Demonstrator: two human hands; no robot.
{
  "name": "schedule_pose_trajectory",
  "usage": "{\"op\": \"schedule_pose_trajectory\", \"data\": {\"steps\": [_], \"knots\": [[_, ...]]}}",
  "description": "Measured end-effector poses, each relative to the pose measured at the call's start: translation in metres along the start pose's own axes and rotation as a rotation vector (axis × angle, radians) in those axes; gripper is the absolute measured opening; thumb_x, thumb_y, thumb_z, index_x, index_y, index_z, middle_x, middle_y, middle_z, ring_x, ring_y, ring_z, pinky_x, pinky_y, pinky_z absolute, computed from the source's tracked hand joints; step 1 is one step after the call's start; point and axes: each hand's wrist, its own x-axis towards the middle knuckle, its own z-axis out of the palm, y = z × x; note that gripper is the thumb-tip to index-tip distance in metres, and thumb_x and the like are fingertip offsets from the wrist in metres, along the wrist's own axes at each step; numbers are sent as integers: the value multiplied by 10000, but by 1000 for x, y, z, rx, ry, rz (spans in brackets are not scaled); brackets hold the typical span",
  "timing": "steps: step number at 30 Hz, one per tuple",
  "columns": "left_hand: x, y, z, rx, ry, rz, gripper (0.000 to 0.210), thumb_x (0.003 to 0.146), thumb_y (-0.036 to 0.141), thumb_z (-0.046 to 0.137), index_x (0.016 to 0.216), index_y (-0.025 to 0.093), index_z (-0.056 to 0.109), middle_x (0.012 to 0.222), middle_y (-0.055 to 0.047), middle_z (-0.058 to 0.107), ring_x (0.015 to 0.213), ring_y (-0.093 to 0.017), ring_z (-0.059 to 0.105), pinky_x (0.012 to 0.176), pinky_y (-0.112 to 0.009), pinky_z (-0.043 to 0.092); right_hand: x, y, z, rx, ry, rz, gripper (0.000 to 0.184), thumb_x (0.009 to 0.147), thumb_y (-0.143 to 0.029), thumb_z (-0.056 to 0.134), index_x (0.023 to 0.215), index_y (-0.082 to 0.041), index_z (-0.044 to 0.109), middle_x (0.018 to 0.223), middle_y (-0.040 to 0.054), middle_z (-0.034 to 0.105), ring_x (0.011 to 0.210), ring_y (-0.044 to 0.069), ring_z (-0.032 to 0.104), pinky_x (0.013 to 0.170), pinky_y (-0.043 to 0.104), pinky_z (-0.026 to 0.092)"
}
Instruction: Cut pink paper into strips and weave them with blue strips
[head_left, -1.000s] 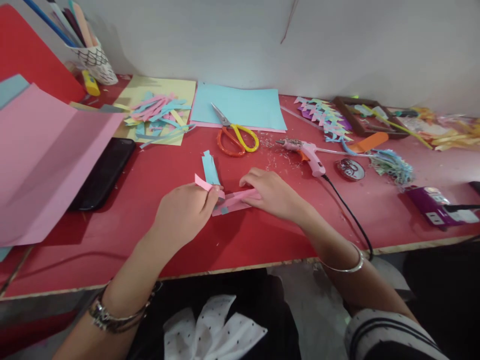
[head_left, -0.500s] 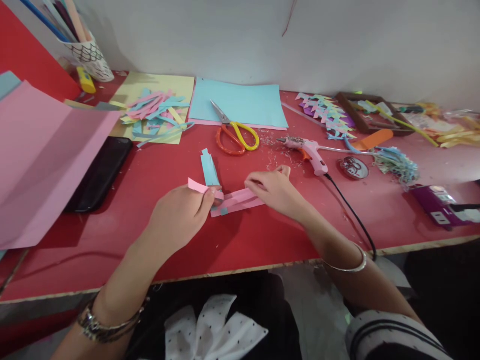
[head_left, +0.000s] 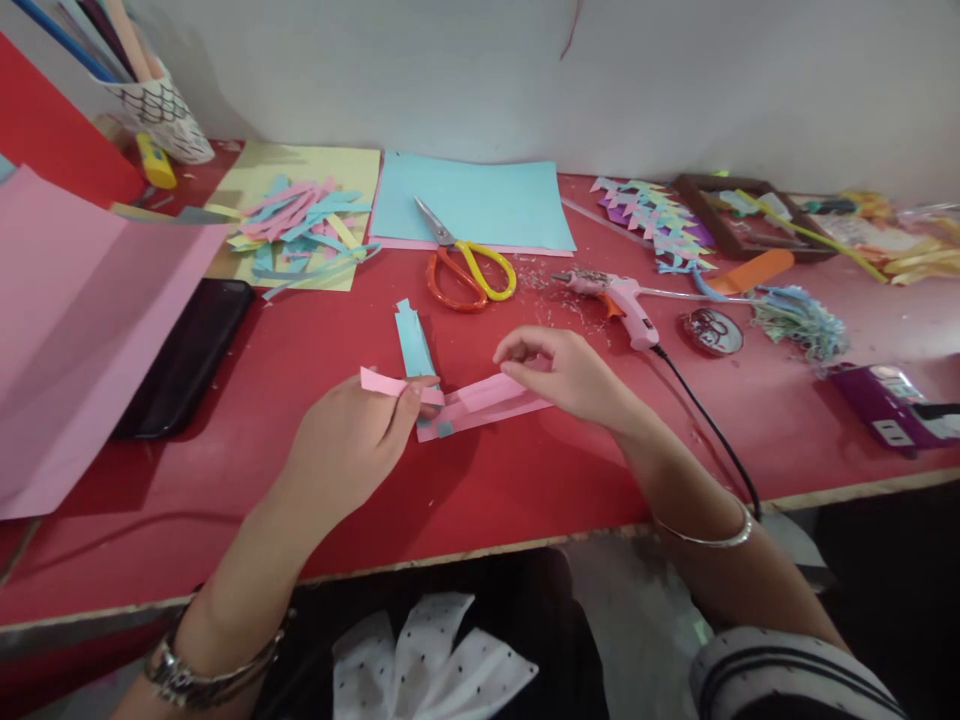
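My left hand (head_left: 352, 435) pinches a pink paper strip (head_left: 384, 383) between thumb and fingers, one end jutting out to the left. That strip meets longer pink folded strips (head_left: 484, 402) stretching right across the red table, with a small blue patch at their left end. Behind my left fingers a light blue folded strip (head_left: 412, 335) points away from me. Over the right end of the pink strips hovers my right hand (head_left: 574, 375), thumb and forefinger apart. Part of the pink strips is hidden beneath it.
Scissors (head_left: 466, 268) lie behind the strips, touching blue paper sheets (head_left: 480, 205). A pink glue gun (head_left: 611, 300) with a black cord rests to the right. Cut strips (head_left: 300, 225) are heaped on yellow paper. A black phone (head_left: 191, 350) lies partly under pink paper (head_left: 90, 330).
My right fingers have opened off the pink strip and moved slightly right. My left hand keeps its pinch. The whole view has shifted a little.
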Motion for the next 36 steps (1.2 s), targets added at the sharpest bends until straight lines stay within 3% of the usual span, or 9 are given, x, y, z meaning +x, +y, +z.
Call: {"op": "schedule_pose_trajectory", "data": {"steps": [6,12,17,22,27,31,36], "knots": [[0,-4,4,-26,28,20,530,868,341,168,859,218,684,678,-69,662,598,-195,581,511,-276,406,-1,-1,-5,340,-192,74,114,704,-212,548,810,-170,546,614,-49,523,520,63,489,515,197,380],[1,-4,5,-25,74,27,509,844,320,183,815,227,683,756,-55,690,823,-234,618,638,-317,464,-3,-2,-1,345,-82,84,73,703,-216,561,751,-162,567,691,-29,542,573,58,475,547,191,378],[0,-4,6,13,106,67,519,844,307,175,814,210,684,791,-55,700,908,-253,617,653,-320,472,-3,-2,-4,326,-134,85,55,694,-169,522,733,-157,558,714,-21,556,578,58,470,537,189,364],[0,-6,6,4,98,69,526,853,316,173,801,212,685,794,-52,704,921,-256,618,665,-328,482,-2,2,-15,194,-238,48,145,652,-93,485,753,-160,564,755,-11,588,647,77,516,591,202,386],[-1,-6,5,-43,100,91,512,865,309,178,831,217,681,783,-23,710,894,-232,626,760,-335,476,-2,5,-12,-19,-173,46,111,712,-166,510,785,-157,593,697,-7,591,633,94,523,593,217,381],[0,-6,5,-38,116,121,519,866,299,169,815,199,676,771,-29,708,775,-208,639,784,-331,468,-4,6,-7,-183,-96,-16,102,752,-173,505,780,-171,602,733,-2,627,688,109,556,686,250,368],[1,-6,6,-35,108,89,510,853,312,177,824,210,676,809,-39,703,866,-244,615,712,-344,472,-4,5,-6,-215,-57,-117,123,760,-133,483,792,-176,593,820,9,652,736,124,581,747,276,367]]}}
